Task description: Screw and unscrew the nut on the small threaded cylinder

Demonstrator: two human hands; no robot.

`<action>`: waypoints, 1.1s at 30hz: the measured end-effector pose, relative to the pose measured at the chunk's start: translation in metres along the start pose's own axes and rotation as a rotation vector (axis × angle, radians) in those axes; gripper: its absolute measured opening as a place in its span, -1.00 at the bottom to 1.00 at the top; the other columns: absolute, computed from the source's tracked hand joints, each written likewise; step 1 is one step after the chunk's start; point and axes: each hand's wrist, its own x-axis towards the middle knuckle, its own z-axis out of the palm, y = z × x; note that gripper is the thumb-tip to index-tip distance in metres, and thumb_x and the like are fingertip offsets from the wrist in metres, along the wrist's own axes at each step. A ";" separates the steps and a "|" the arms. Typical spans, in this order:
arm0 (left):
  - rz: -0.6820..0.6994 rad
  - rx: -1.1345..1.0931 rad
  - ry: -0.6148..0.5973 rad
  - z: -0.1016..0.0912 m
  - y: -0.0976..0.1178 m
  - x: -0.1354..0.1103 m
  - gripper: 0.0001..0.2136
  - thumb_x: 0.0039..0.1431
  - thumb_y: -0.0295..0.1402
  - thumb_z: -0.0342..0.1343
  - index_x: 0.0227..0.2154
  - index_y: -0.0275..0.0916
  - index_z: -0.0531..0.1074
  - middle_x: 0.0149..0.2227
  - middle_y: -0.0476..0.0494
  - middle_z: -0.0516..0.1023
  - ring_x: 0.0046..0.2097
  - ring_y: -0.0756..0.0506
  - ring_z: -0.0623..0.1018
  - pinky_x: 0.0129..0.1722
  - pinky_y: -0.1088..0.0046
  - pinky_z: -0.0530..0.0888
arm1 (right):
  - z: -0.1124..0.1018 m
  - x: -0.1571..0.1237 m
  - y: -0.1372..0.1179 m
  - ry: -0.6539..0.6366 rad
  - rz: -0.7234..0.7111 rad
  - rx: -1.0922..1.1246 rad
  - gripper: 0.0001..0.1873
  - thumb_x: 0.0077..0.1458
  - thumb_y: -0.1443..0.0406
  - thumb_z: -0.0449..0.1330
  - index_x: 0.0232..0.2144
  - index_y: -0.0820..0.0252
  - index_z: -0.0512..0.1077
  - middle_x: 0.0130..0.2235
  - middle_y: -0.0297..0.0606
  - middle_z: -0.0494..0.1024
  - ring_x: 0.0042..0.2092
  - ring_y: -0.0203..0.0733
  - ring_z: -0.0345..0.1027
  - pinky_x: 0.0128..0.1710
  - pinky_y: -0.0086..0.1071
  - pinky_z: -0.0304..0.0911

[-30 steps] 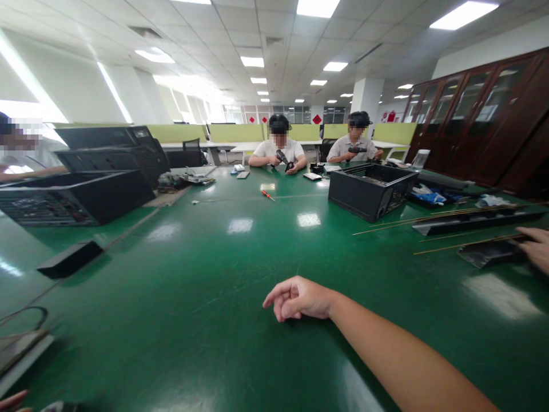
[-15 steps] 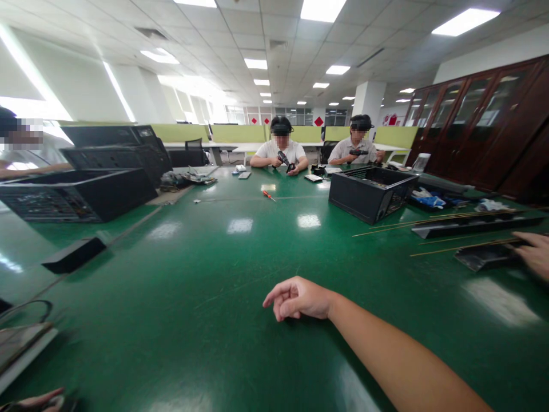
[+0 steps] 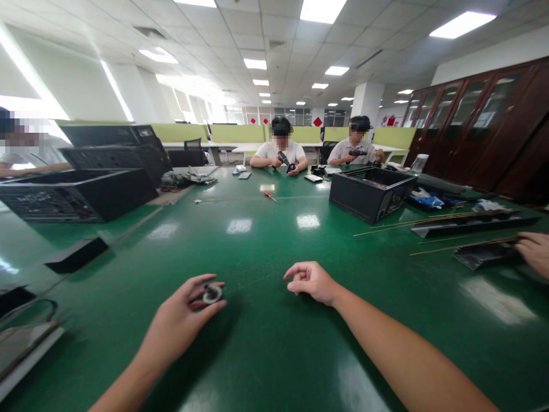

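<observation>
My left hand point(image 3: 191, 303) is above the green table point(image 3: 253, 349), left of the middle. Its thumb and fingers close around a small round part point(image 3: 212, 293) with a pale rim and a dark centre; I cannot make out its exact kind. To the right, my right hand point(image 3: 312, 281) hovers low over the tabletop or rests on it; which one is unclear. Its fingers are loosely bent and somewhat apart, and nothing shows in them. A gap of bare tabletop separates the two hands.
An orange-handled screwdriver point(image 3: 269, 196) lies farther back. Dark computer cases stand at left point(image 3: 86, 194) and right point(image 3: 369, 191). Metal strips point(image 3: 472, 223) and thin rods lie at right, by another person's hand point(image 3: 534, 252). Two people across the table hold power drills.
My left hand has come up from the lower left corner toward the middle with the small round part. My right hand has shifted slightly right and away from me.
</observation>
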 end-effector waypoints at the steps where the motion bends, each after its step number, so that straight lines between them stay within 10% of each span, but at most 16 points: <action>1: -0.002 -0.097 -0.069 0.018 0.008 0.010 -0.40 -0.10 0.03 0.31 -0.08 -0.26 0.37 -0.10 -0.31 0.61 -0.10 -0.24 0.62 0.03 0.11 0.53 | -0.007 0.001 0.002 0.058 -0.018 -0.078 -0.66 -0.14 0.26 0.38 -0.27 0.33 0.50 -0.57 -0.44 0.39 -0.56 -0.42 0.16 -0.53 -0.50 0.03; 9: 0.214 -0.088 -0.283 0.107 0.029 0.065 -0.66 -0.05 -0.24 0.31 -0.17 -0.22 0.54 -0.20 -0.14 0.62 -0.22 -0.16 0.56 -0.15 0.28 0.49 | -0.025 -0.002 0.005 0.224 -0.086 -0.187 -0.54 -0.11 0.33 0.30 -0.10 0.26 0.36 -0.39 -0.39 0.46 -0.56 -0.47 0.06 -0.53 -0.51 0.03; 18: 0.459 0.084 -0.382 0.114 0.019 0.080 -0.71 0.01 -0.29 0.29 -0.15 -0.14 0.56 -0.19 -0.13 0.60 -0.12 -0.18 0.55 -0.06 0.28 0.44 | -0.010 -0.005 0.002 0.314 -0.142 -0.384 -0.55 -0.12 0.44 0.21 -0.11 0.18 0.27 -0.18 -0.31 0.49 -0.56 -0.48 0.09 -0.52 -0.52 0.06; 23: 0.380 -0.008 -0.323 0.117 0.018 0.080 -0.63 -0.01 -0.35 0.29 -0.09 -0.19 0.48 -0.17 -0.11 0.60 -0.12 -0.15 0.56 -0.08 0.34 0.46 | -0.004 -0.006 -0.002 0.303 -0.163 -0.661 -0.66 -0.11 0.36 0.32 -0.20 0.19 0.41 -0.42 -0.42 0.45 -0.50 -0.38 0.15 -0.44 -0.46 0.06; 33: 0.386 -0.006 -0.343 0.117 0.015 0.078 -0.79 -0.01 -0.37 0.28 -0.26 -0.16 0.50 -0.31 0.02 0.58 -0.25 -0.08 0.53 -0.21 0.41 0.38 | 0.000 -0.005 -0.005 0.268 -0.235 -0.817 -0.70 -0.04 0.39 0.28 -0.18 0.13 0.49 -0.24 -0.29 0.59 -0.22 -0.18 0.43 -0.18 -0.37 0.24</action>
